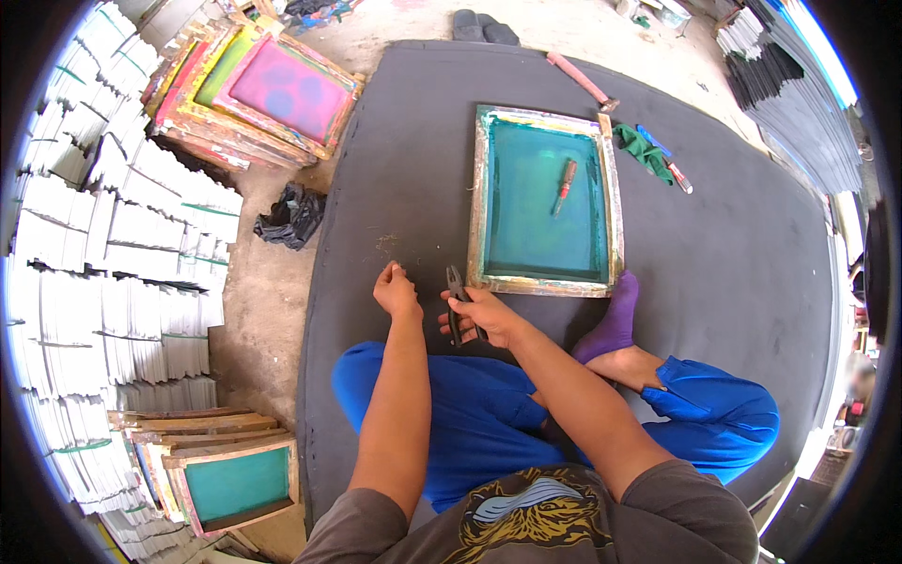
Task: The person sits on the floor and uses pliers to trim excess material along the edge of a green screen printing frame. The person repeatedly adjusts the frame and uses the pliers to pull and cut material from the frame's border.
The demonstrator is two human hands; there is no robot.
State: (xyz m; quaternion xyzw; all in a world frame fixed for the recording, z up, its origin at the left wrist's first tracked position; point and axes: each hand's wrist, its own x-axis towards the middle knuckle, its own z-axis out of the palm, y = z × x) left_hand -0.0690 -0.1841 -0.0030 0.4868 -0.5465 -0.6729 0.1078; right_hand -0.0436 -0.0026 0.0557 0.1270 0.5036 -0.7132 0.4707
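Observation:
My right hand (pixel 489 318) is wrapped round the dark handles of a pair of pliers (pixel 455 280), whose jaws point away from me. Left of it, my left hand (pixel 397 291) is closed with its fingertips together; whatever is pinched there is too small to make out. Just beyond those fingertips, thin small bits (pixel 386 244) lie scattered on the dark mat. A screen printing frame (pixel 479 197) with teal mesh and a paint-stained wooden rim lies flat in front of me, just beyond the pliers. On its mesh rests a screwdriver (pixel 566 186) with a reddish handle.
A hammer (pixel 583 82), a green cloth (pixel 643 150) and a utility knife (pixel 678 177) lie beyond the frame on the dark mat (pixel 714 254). Stacked frames (pixel 282 94), a black plastic bag (pixel 292 216) and white bundles (pixel 141 235) stand to the left. My purple-socked foot (pixel 611 320) touches the frame's near corner.

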